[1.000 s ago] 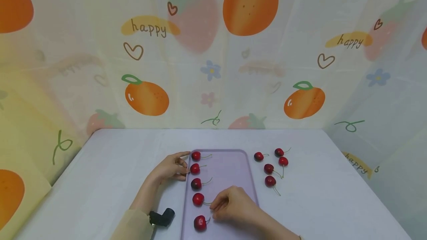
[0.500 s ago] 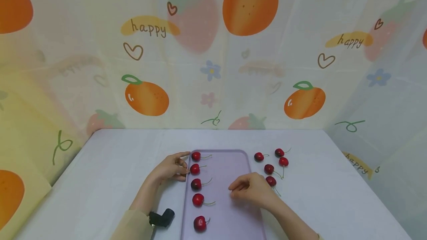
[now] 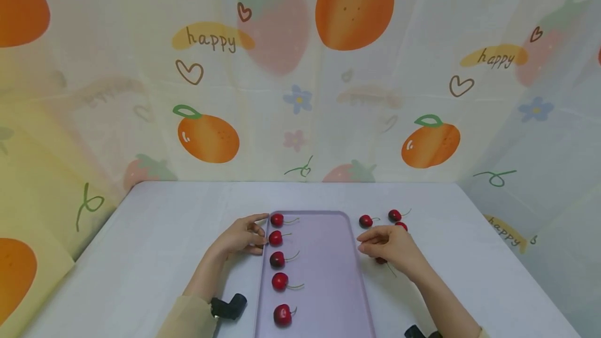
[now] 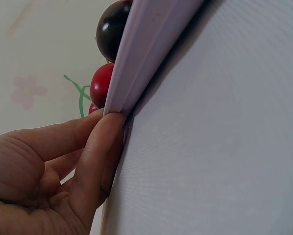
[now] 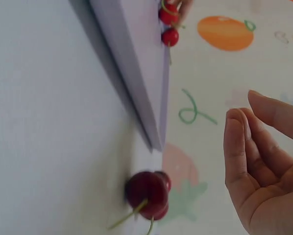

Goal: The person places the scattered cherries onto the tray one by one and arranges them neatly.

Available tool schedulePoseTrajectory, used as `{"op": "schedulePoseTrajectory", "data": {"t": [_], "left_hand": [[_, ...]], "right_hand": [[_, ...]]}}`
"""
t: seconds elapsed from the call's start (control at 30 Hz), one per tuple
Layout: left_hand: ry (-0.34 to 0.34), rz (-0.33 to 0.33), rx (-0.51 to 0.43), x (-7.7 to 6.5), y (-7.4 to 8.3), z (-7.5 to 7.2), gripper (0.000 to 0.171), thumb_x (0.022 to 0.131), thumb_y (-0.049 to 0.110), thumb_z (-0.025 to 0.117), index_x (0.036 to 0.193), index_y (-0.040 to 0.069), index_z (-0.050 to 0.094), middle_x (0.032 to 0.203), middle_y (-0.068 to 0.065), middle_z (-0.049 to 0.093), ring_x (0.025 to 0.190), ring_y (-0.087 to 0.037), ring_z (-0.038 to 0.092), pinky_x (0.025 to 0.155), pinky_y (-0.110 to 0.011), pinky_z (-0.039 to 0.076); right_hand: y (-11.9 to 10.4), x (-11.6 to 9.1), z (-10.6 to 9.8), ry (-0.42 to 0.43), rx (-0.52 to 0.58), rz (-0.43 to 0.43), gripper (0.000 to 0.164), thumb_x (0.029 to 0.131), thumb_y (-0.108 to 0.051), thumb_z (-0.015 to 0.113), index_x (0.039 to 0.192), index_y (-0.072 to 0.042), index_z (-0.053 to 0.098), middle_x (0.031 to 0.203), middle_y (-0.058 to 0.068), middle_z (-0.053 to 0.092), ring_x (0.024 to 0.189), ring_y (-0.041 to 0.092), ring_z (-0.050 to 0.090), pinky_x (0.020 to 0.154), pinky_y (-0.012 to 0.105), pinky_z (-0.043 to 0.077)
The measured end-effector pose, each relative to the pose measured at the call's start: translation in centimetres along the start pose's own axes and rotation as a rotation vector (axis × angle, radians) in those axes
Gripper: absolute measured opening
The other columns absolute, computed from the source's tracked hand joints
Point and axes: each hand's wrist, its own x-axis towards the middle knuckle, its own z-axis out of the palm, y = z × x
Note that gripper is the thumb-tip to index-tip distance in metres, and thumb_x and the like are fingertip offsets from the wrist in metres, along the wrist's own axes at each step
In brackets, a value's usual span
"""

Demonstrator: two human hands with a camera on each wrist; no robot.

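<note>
A pale purple tray [image 3: 324, 275] bears several red cherries with green stems, lined up along its left side; the nearest cherry [image 3: 283, 315] lies at the front of that line. My left hand [image 3: 241, 234] touches the tray's far left edge, and the left wrist view has its fingertips [image 4: 111, 126] against the outer wall. Just beyond the tray's right edge, my right hand [image 3: 389, 246] hovers over loose cherries and hides some of them. Thumb and fingers stand apart with nothing between them, as the right wrist view shows. A dark cherry [image 5: 146, 193] lies below that hand.
Farther right on the white table [image 3: 469, 275] are a far loose cherry [image 3: 394, 215] and another cherry [image 3: 365, 221]. Black wrist devices show near each forearm, such as the left wrist device [image 3: 229, 306]. A fruit-printed cloth [image 3: 300, 119] hangs behind the table.
My right hand has moved away from the line of cherries, to the right and farther back, over the loose cherries. The left hand stays at the tray's edge.
</note>
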Motion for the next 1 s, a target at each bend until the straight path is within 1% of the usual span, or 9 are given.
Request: {"op": "schedulePoseTrajectory", "data": {"t": [0.17, 0.27, 0.33, 0.43, 0.53, 0.67, 0.83, 1.0], "left_hand": [[0.002, -0.003, -0.001, 0.0, -0.1, 0.1, 0.068, 0.086, -0.002, 0.067, 0.149, 0.007, 0.041, 0.094, -0.01, 0.055, 0.074, -0.015, 0.061, 0.064, -0.027, 0.062], [-0.001, -0.005, -0.004, 0.0, -0.1, 0.1, 0.069, 0.087, -0.002, 0.067, 0.149, 0.007, 0.041, 0.094, -0.01, 0.055, 0.075, -0.014, 0.061, 0.064, -0.027, 0.062], [-0.002, -0.005, -0.006, 0.0, 0.0, 0.1, 0.069, 0.087, -0.002, 0.067, 0.15, 0.007, 0.041, 0.094, -0.01, 0.055, 0.075, -0.014, 0.062, 0.064, -0.027, 0.062], [-0.001, -0.003, -0.009, 0.0, 0.1, 0.1, 0.069, 0.086, -0.003, 0.066, 0.149, 0.007, 0.041, 0.094, -0.01, 0.055, 0.075, -0.015, 0.062, 0.064, -0.027, 0.062], [0.005, -0.005, -0.006, -0.1, 0.2, 0.1, 0.068, 0.086, -0.003, 0.066, 0.149, 0.006, 0.041, 0.093, -0.01, 0.055, 0.074, -0.015, 0.062, 0.064, -0.027, 0.062], [0.012, -0.004, 0.003, -0.1, 0.4, 0.1, 0.068, 0.086, -0.003, 0.067, 0.149, 0.006, 0.042, 0.093, -0.01, 0.055, 0.073, -0.015, 0.061, 0.064, -0.027, 0.062], [0.017, -0.007, 0.011, 0.0, 0.4, 0.1, 0.068, 0.085, -0.002, 0.067, 0.148, 0.007, 0.043, 0.094, -0.01, 0.055, 0.073, -0.015, 0.061, 0.064, -0.027, 0.062], [0.025, -0.013, 0.011, 0.0, 0.2, 0.1, 0.069, 0.085, -0.003, 0.067, 0.148, 0.007, 0.043, 0.093, -0.01, 0.055, 0.073, -0.015, 0.061, 0.064, -0.027, 0.063]], "right_hand": [[1.3, 0.2, -1.9, 0.081, 0.007, 0.065, 0.039, 0.086, -0.03, 0.076, 0.113, -0.003, 0.072, 0.099, 0.007, 0.076, 0.088, 0.017, 0.072, 0.077, 0.027, 0.056], [2.2, 0.5, -3.0, 0.13, 0.007, 0.088, 0.038, 0.089, -0.029, 0.073, 0.116, -0.002, 0.07, 0.106, 0.01, 0.075, 0.091, 0.02, 0.073, 0.081, 0.026, 0.059], [2.8, 0.6, -3.8, 0.155, 0.001, 0.094, 0.038, 0.091, -0.028, 0.071, 0.117, -0.001, 0.069, 0.11, 0.013, 0.073, 0.093, 0.021, 0.073, 0.083, 0.025, 0.061], [3.8, 0.9, -4.7, 0.182, 0.001, 0.11, 0.041, 0.092, -0.03, 0.07, 0.118, 0.0, 0.068, 0.113, 0.013, 0.071, 0.094, 0.019, 0.072, 0.082, 0.023, 0.062], [4.8, 1.1, -5.6, 0.21, 0.002, 0.143, 0.045, 0.091, -0.035, 0.07, 0.119, 0.0, 0.068, 0.109, 0.008, 0.073, 0.091, 0.014, 0.072, 0.081, 0.021, 0.062], [6.0, 1.3, -6.5, 0.248, 0.018, 0.189, 0.051, 0.09, -0.036, 0.071, 0.122, 0.003, 0.065, 0.1, 0.002, 0.074, 0.086, 0.008, 0.071, 0.077, 0.019, 0.061], [7.3, 1.8, -7.6, 0.279, 0.032, 0.243, 0.051, 0.092, -0.034, 0.068, 0.124, 0.006, 0.063, 0.092, -0.005, 0.073, 0.077, 0.0, 0.068, 0.073, 0.015, 0.06], [8.2, 2.8, -8.4, 0.309, 0.12, 0.271, 0.051, 0.095, -0.031, 0.065, 0.127, 0.009, 0.059, 0.082, -0.016, 0.069, 0.074, -0.003, 0.066, 0.072, 0.013, 0.059]]}}
